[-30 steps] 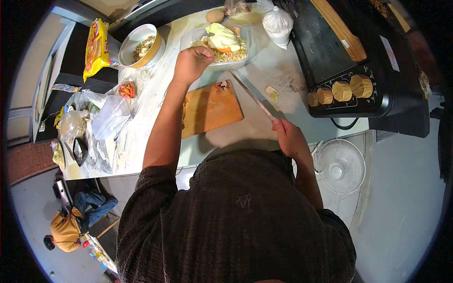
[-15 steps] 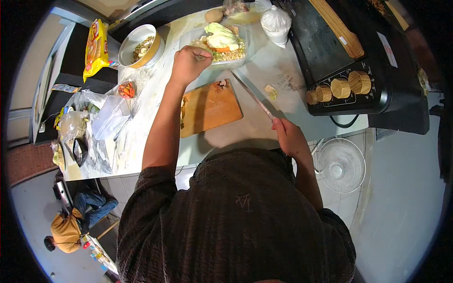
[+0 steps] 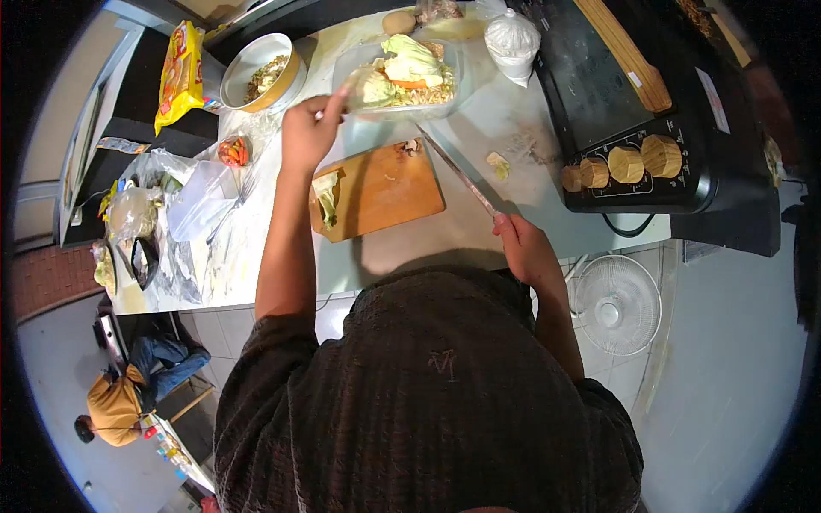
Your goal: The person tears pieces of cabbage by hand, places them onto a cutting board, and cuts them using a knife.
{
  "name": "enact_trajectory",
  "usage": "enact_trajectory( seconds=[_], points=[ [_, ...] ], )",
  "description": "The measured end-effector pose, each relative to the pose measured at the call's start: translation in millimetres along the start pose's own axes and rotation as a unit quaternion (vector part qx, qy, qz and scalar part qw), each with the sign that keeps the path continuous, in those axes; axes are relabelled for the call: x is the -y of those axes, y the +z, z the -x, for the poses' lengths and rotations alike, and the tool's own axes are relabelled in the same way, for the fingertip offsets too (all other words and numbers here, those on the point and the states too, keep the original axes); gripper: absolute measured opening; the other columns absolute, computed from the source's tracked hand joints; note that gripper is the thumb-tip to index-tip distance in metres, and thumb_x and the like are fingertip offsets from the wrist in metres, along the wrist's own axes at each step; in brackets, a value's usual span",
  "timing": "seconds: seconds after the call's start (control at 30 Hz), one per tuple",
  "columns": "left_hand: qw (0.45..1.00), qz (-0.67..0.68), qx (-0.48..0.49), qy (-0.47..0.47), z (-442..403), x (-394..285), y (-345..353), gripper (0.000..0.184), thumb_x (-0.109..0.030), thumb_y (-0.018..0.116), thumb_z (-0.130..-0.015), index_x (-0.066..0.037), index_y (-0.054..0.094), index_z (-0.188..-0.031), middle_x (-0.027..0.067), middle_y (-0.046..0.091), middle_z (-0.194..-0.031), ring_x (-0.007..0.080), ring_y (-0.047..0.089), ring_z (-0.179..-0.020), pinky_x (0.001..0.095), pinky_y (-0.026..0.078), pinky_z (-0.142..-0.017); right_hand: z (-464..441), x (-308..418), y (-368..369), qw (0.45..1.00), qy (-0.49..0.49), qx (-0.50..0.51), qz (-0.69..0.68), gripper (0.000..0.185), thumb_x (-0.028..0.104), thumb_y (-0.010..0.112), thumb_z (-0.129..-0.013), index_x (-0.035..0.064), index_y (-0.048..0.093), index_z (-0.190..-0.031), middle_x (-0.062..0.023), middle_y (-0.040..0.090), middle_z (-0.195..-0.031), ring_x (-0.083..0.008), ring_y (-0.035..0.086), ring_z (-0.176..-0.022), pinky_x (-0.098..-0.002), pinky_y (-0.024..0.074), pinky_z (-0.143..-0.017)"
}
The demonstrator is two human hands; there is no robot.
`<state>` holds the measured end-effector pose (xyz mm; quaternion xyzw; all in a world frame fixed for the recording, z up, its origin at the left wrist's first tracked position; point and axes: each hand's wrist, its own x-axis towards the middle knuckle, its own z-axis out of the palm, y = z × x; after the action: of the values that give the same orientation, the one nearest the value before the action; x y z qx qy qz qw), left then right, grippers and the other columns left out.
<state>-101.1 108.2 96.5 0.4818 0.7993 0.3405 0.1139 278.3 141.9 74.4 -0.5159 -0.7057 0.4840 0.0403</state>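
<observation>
My right hand (image 3: 523, 246) grips the handle of a long knife (image 3: 457, 171), whose blade lies pointed away from me, low over the table. My left hand (image 3: 311, 130) is at the left side of a clear plastic container (image 3: 445, 109), fingers stretched out and thumb apart; whether it touches the rim I cannot tell. Inside the container are cabbage leaves (image 3: 410, 61), an orange piece that looks like carrot (image 3: 409, 84) and bean sprouts (image 3: 436, 92). Between my arms sits a wooden cutting board (image 3: 389, 192), with a cabbage piece (image 3: 327, 198) on its left edge and dark scraps at its far corner.
To the right stands a black griddle (image 3: 633, 171) with wooden knobs. A tied bag of white powder (image 3: 513, 47), a bowl (image 3: 295, 81), a yellow packet (image 3: 180, 77), a bag of red chillies (image 3: 233, 151) and plastic bags (image 3: 201, 205) surround the work area. One person (image 3: 120, 406) sits far left.
My left hand has moved left and towards me from over the container, and its fingers have spread. The cabbage piece on the board shows more. My right hand keeps the knife almost still.
</observation>
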Motion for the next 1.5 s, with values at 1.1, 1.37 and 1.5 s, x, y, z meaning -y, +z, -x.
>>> enact_trajectory(
  seconds=[1.1, 1.37, 1.5],
  points=[
    [0.905, 0.39, 0.003, -0.168, 133, -25, -19, 0.022, -0.016, 0.063, -0.102, 0.002, 0.069, -0.113, 0.0023, 0.071, -0.096, 0.009, 0.063, -0.085, 0.0262, 0.053, -0.077, -53, 48, 49, 0.905, -0.371, -0.127, 0.165, 0.034, 0.02, 0.073, -0.087, 0.0048, 0.063, -0.116, -0.0158, 0.061, -0.115, -0.0383, 0.06, -0.104, -0.0468, 0.0491, -0.091],
    [0.871, 0.457, 0.079, -0.164, 130, -39, -1, 0.025, -0.02, 0.057, -0.105, 0.002, 0.068, -0.112, 0.0023, 0.07, -0.1, 0.0084, 0.063, -0.092, 0.0261, 0.05, -0.086, -58, 81, 74, 0.892, -0.369, 0.149, -0.213, 0.041, 0.026, 0.07, -0.096, -0.0021, 0.06, -0.125, -0.0174, 0.066, -0.121, -0.0228, 0.064, -0.106, -0.0371, 0.0496, -0.091],
    [0.894, 0.42, 0.089, -0.133, 132, -33, -10, 0.025, -0.022, 0.055, -0.106, -0.001, 0.064, -0.118, 0.0003, 0.068, -0.103, 0.0083, 0.062, -0.093, 0.0263, 0.05, -0.086, -64, 71, 80, 0.91, -0.29, 0.197, -0.221, 0.031, 0.024, 0.07, -0.096, -0.0025, 0.066, -0.112, -0.0117, 0.071, -0.1, -0.015, 0.065, -0.09, -0.0327, 0.0505, -0.083]
  ],
)
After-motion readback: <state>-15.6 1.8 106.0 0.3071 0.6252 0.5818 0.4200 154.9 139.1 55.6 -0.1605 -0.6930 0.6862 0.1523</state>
